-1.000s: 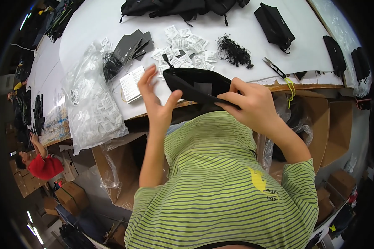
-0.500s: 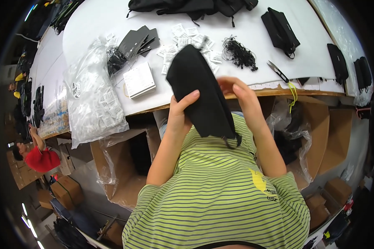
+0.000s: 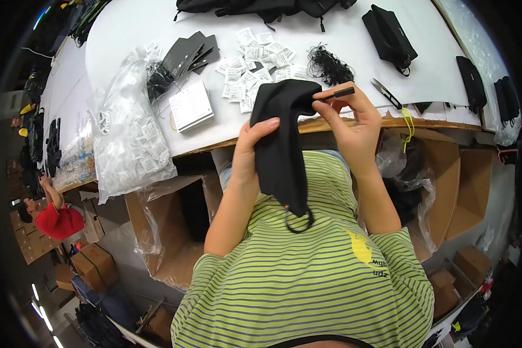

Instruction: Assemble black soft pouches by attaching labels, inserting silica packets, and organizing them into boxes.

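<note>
A slim black fabric pouch is held up in front of my body, off the table's near edge. My left hand grips its left side, with the thumb lying across the front. At the upper right corner my right hand pinches a narrow black zipper pull that sticks out between thumb and fingers. A black loop hangs from the pouch's lower end. Just beyond the pouch lie scattered white printed tags and a tangle of thin black cords.
Thread snips with a yellow cord lie right of the cords, near another black pouch. Dark cards, a stack of white cards and a clear bag of tags are on the left. Open cartons stand below the table edge.
The pouch has turned more upright and lowered a little toward me. My right hand, beside the pouch with fingers loosely curled before, now pinches the zipper pull at its upper corner.
</note>
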Action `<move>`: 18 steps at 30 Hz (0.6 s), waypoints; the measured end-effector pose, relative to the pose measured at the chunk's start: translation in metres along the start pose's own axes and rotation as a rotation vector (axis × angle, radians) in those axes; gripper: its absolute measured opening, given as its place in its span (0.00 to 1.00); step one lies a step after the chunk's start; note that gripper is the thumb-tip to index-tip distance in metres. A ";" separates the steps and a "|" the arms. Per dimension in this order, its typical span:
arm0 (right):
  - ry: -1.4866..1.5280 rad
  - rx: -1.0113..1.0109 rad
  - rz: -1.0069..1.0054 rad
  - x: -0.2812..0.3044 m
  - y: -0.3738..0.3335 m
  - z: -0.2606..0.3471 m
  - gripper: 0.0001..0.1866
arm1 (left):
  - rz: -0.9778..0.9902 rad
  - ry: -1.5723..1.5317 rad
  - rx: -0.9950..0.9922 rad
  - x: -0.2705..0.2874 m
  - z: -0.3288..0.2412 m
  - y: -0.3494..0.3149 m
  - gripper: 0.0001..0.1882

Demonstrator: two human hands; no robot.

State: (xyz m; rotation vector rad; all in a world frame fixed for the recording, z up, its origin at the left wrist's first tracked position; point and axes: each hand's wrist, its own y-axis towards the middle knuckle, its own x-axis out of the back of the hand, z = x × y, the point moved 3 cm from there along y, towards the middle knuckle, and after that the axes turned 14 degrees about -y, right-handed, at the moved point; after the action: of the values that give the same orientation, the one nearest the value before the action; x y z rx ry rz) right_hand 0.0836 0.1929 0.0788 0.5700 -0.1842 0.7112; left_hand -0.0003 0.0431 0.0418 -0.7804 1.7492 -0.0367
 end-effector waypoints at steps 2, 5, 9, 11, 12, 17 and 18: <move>-0.005 -0.082 -0.064 0.007 -0.002 -0.004 0.06 | -0.029 0.205 0.002 -0.011 -0.002 -0.001 0.15; -0.018 -0.021 -0.064 0.007 0.003 0.007 0.05 | -0.074 0.217 0.005 -0.009 0.010 0.005 0.17; -0.045 0.047 -0.061 0.005 0.004 0.012 0.05 | -0.061 0.193 0.036 0.001 0.013 0.007 0.21; -0.046 0.065 -0.047 0.010 0.006 0.007 0.05 | -0.009 0.218 0.112 0.005 0.012 0.006 0.23; -0.050 0.067 -0.046 0.011 0.004 0.008 0.05 | 0.004 0.244 0.122 0.007 0.011 0.008 0.25; 0.094 -0.145 0.205 0.005 0.002 0.003 0.06 | 0.020 0.364 0.105 0.025 -0.005 0.017 0.25; 0.072 -0.165 0.280 0.005 0.004 0.001 0.07 | 0.022 0.363 0.107 0.023 -0.006 0.017 0.25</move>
State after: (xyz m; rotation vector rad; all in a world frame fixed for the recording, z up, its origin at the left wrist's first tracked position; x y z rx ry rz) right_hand 0.0848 0.1976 0.0825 0.3631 -0.2558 0.9770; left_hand -0.0161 0.0417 0.0172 -0.7068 2.0795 -0.2696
